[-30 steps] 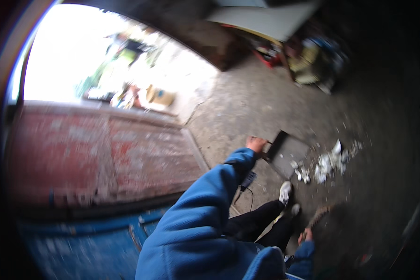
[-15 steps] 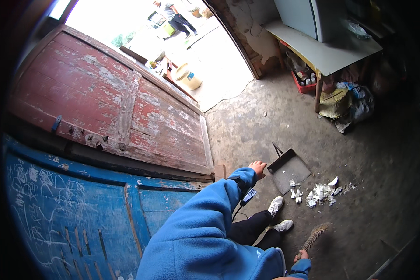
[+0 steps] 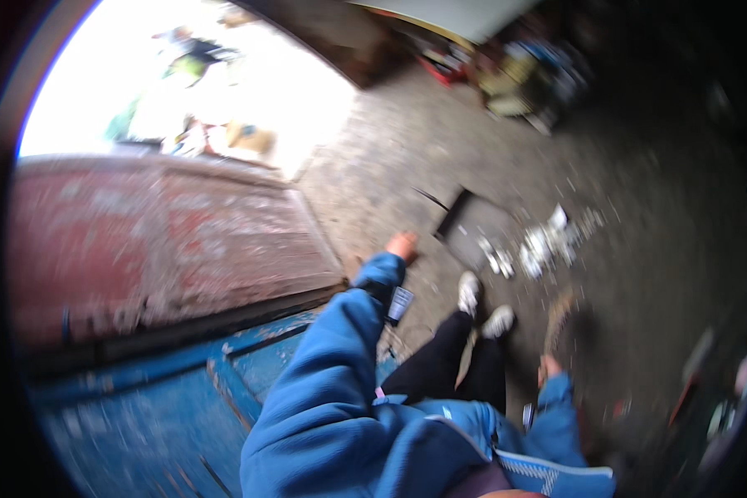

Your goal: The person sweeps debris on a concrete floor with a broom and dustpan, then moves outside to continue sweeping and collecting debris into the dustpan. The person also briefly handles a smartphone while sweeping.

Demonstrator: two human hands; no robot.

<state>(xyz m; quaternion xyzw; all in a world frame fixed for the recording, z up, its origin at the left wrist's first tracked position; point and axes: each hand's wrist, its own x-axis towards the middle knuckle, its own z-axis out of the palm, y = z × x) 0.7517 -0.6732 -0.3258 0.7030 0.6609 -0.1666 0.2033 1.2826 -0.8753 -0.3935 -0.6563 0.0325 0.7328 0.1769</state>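
My right hand (image 3: 549, 368) is closed round the handle end of a short straw hand broom (image 3: 559, 322), its blurred head pointing at a pile of broken white pieces (image 3: 549, 245) on the floor. Between that pile and my left hand (image 3: 402, 246) lies a dark, flat metal dustpan (image 3: 485, 217) with a thin handle sticking out behind. A few more white pieces (image 3: 497, 259) sit at the pan's front edge. My left arm reaches forward, and its hand hovers beside the pan, apart from the handle. Motion smears the left fingers, so their pose is unclear.
Just behind the pan stand my feet in white shoes (image 3: 470, 292). On the left are a worn red door (image 3: 166, 241) and blue panelling (image 3: 141, 415). Stuffed bags (image 3: 515, 83) and a red crate (image 3: 444, 70) sit under a table (image 3: 465, 15). A bright doorway opens at the far left.
The whole view has swung, shifting the floor things up and left in the picture. My left hand is slightly farther from the dustpan. More of my right sleeve shows; the broom stays in that hand.
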